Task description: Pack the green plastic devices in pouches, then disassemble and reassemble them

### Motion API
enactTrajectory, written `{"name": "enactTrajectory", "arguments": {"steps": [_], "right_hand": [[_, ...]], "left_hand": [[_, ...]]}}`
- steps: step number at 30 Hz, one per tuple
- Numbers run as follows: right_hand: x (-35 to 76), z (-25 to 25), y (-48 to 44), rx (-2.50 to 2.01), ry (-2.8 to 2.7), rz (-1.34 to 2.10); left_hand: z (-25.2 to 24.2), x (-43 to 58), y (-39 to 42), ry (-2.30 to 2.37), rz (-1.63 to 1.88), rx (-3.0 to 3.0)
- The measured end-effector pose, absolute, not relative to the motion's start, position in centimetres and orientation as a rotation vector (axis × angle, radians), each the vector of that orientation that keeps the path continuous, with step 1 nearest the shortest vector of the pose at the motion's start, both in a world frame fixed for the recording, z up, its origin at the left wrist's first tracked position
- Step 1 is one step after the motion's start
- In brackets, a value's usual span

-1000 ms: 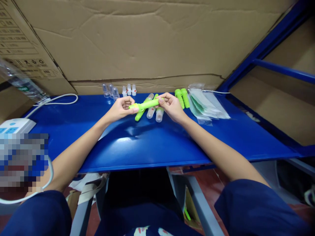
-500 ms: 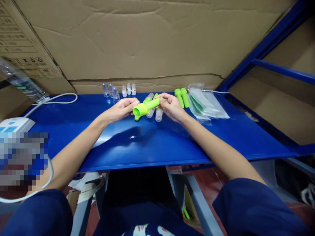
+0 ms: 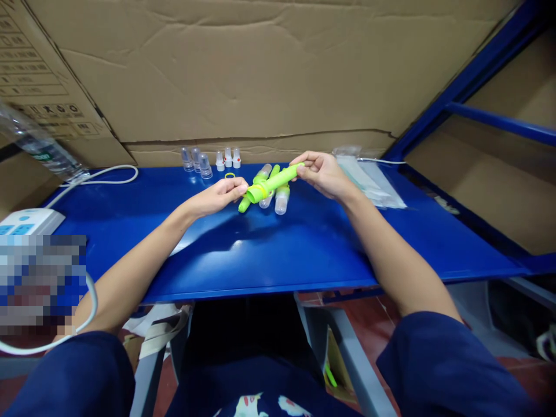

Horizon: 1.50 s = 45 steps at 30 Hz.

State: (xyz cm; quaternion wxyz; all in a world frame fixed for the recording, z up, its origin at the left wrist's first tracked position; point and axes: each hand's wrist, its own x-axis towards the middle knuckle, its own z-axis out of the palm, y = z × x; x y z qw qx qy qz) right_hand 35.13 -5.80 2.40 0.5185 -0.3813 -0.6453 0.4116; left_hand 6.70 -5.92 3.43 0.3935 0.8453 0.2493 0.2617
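Observation:
A lime-green plastic tube [image 3: 275, 183] with a wider open end and a yellow ring round it is held slanted above the table. My right hand [image 3: 324, 174] pinches its narrow far end between thumb and fingers. At the wide end, my left hand [image 3: 223, 194] is closed, thumb and fingertips pinching at the rim or ring; which of the two I cannot tell. Beneath and behind the tube lie several green pieces with clear domed caps [image 3: 281, 201], partly covered by it. A small yellow-green ring [image 3: 230, 175] lies just beyond my left hand.
Clear caps [image 3: 204, 166] and white pieces with clear tops [image 3: 228, 158] stand at the back of the blue table [image 3: 260, 260]. Plastic bags [image 3: 369, 182] lie to the right. On the left are a power strip [image 3: 32, 223], a white cable and a plastic bottle [image 3: 47, 147]. Cardboard stands behind.
My right hand has moved right with the tube's narrow end, now hiding the two green tubes at the back. The wide end has shifted right and turned, and the small ring has come into view.

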Motion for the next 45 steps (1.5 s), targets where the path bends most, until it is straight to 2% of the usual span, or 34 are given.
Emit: {"name": "enactTrajectory", "arguments": {"steps": [3,7,11,15,20,22,29,33,38,45], "right_hand": [[36.6,3.3,-5.4,-0.963,-1.55,0.837],[41.2,5.6,-6.0,-0.862,-1.35,0.416],[44.2,6.2,-6.4,-0.899,-1.379,0.46],[43.3,4.3,-5.1,-1.154,-1.359,0.35],[41.8,2.1,-4.0,-1.614,-1.52,-0.124],[41.2,1.2,-3.8,-1.737,-1.602,-0.201],[38.3,-0.6,-4.6,-1.956,-1.84,-0.206],[36.5,-0.3,-5.1,-1.882,-1.922,-0.222],[34.2,0.2,-4.8,-1.795,-2.058,0.136],[34.4,1.3,-5.4,-1.868,-2.042,0.545]], "left_hand": [[3.7,6.6,-6.0,0.631,0.678,2.139],[4.2,5.1,-5.0,0.687,0.797,2.05],[3.6,4.0,-3.1,0.837,0.977,1.992],[2.3,3.9,-2.2,0.873,0.987,1.909],[0.7,3.7,-1.5,0.918,1.024,1.789],[-0.1,3.6,-1.0,0.999,1.057,1.78],[-2.1,2.4,-0.1,1.344,1.035,2.262],[-1.5,3.0,-1.5,1.5,0.946,2.47],[-0.3,4.7,-3.7,1.578,0.796,2.615],[0.3,6.5,-5.6,1.377,0.85,2.795]]}}
